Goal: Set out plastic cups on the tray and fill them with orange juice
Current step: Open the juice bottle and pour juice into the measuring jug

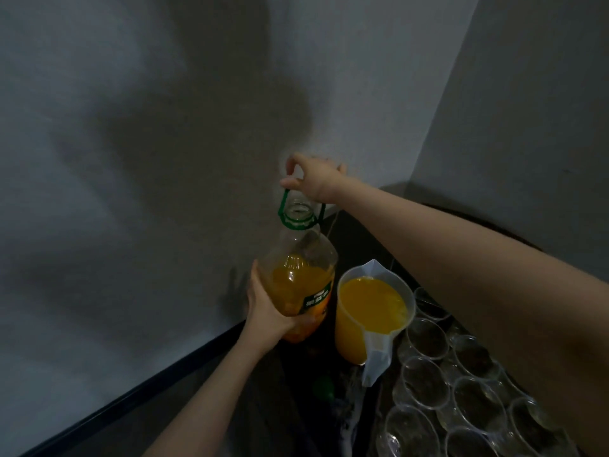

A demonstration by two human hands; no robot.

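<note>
1. The right hand (313,178) reaches out above the open neck of a large juice bottle (298,278), fingers curled round the top of the bottle's green carry handle (284,206) and gripping it.

2. The left hand (268,310) clasps the lower body of the same bottle from the left, fingers wrapped under the base, thumb up along the side by the dark label.

3. The bottle stands uncapped, leaning slightly, its clear upper part empty and orange juice filling only the lower portion.

4. Just to the right of the bottle stands a translucent plastic measuring jug (374,313), nearly full of orange juice, its spout turned away from the camera and its handle toward it.

5. To the right of the jug, and nearer the camera, clear plastic cups (425,338) stand close together in rows, rims up, none showing juice; the right forearm crosses above the far ones. Whether they sit on a tray cannot be told in the dim light.

6. Below the bottle, toward the camera, a small green round object (323,385), possibly the cap, lies on the dark counter (280,390).

7. Behind the bottle rises a grey wall (131,127) carrying the shadow of the person's arms.
</note>
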